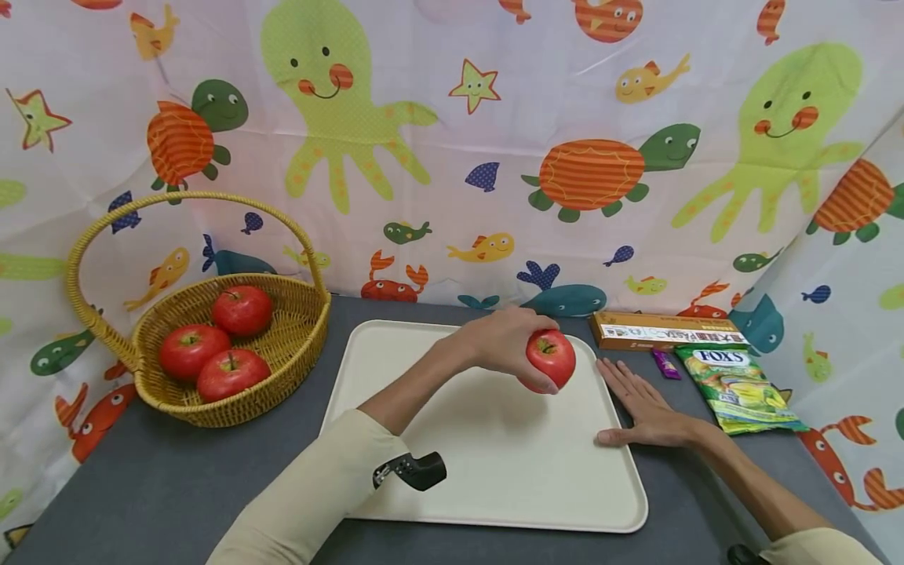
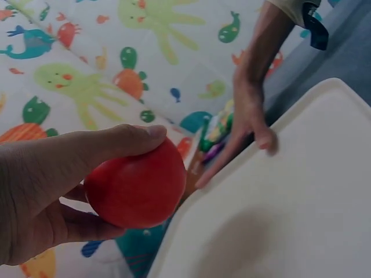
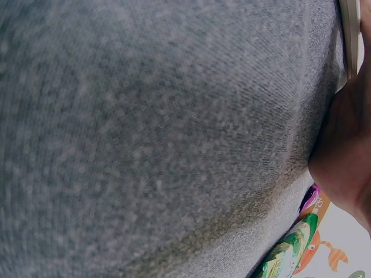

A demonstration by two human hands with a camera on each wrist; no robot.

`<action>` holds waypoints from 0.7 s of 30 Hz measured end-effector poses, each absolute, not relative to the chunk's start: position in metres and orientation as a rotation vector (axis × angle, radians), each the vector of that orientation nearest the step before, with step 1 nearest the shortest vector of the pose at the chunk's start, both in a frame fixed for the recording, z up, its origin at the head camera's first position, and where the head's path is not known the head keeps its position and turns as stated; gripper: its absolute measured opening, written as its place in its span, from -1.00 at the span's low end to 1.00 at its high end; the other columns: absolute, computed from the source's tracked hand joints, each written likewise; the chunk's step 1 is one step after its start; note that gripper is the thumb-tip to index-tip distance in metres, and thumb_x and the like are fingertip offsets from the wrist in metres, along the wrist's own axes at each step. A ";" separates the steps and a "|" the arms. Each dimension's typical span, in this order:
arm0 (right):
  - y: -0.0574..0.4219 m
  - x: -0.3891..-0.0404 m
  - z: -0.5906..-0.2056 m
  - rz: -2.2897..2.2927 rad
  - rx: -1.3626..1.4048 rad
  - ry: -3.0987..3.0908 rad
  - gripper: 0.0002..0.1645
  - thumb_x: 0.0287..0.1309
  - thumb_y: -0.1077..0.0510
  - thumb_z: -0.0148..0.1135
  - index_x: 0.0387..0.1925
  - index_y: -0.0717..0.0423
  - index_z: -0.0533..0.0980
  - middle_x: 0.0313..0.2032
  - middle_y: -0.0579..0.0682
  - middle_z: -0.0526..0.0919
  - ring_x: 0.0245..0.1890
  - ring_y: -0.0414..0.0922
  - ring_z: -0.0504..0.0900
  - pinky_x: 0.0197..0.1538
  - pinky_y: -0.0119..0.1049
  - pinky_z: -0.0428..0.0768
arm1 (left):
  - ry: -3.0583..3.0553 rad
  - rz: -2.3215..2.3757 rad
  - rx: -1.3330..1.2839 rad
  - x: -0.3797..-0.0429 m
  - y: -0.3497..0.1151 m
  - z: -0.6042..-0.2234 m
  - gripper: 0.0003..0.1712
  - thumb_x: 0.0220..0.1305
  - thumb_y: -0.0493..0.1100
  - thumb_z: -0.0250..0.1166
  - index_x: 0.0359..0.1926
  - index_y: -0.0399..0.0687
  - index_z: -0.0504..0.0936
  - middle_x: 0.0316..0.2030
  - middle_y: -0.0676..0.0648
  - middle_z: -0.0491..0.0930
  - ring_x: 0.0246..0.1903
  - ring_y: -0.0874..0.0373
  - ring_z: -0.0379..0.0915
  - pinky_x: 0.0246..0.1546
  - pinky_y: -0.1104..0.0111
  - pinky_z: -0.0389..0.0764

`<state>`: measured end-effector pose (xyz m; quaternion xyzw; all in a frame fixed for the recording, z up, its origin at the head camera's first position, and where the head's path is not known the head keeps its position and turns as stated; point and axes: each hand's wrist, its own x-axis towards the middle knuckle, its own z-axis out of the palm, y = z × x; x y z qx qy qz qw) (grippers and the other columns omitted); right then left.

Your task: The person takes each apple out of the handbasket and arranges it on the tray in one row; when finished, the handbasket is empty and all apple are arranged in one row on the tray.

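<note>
My left hand (image 1: 503, 345) grips a red apple (image 1: 552, 359) above the far right part of a cream tray (image 1: 452, 494). In the left wrist view the thumb lies over the apple (image 2: 139, 188) with fingers beneath it, and a shadow falls on the tray. My right hand (image 1: 646, 412) rests at the tray's right edge, fingers straight and holding nothing. Only part of that hand (image 3: 346, 145) shows in the right wrist view, beside the tray's rim. Three more red apples (image 1: 233, 375) lie in a yellow woven basket (image 1: 297, 357) to the left.
Right of the tray lie a brown pasta box (image 1: 628, 331), a small purple-wrapped sweet (image 1: 666, 365) and a green FOX'S bag (image 1: 741, 388). The basket's tall handle (image 1: 191, 195) arches upward. A printed sea-animal curtain (image 1: 438, 141) hangs behind the grey table (image 1: 176, 479).
</note>
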<state>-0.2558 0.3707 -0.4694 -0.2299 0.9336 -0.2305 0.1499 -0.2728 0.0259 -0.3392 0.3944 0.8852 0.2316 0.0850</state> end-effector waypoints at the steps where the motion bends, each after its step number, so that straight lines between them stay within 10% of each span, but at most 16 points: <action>1: 0.372 -0.257 -0.472 -0.654 -0.655 2.689 0.42 0.10 -0.31 0.42 0.70 -0.16 -0.29 0.68 0.28 -0.25 0.63 0.42 -0.41 0.48 0.60 -0.37 | 2.639 0.680 1.184 -0.273 0.033 -0.342 -0.06 0.08 0.25 0.55 0.43 0.06 0.46 0.24 0.00 0.58 0.25 0.13 0.41 -0.07 0.52 0.65; 21: 0.376 -0.260 -0.475 -0.611 -0.565 2.678 0.43 0.11 -0.33 0.42 0.67 0.20 -0.18 0.67 0.33 -0.23 0.65 0.40 -0.42 0.54 0.54 -0.37 | 2.719 0.800 1.134 -0.276 0.101 -0.397 -0.06 0.11 0.30 0.53 0.41 -0.01 0.49 0.24 -0.02 0.61 0.16 0.18 0.49 -0.02 0.60 0.61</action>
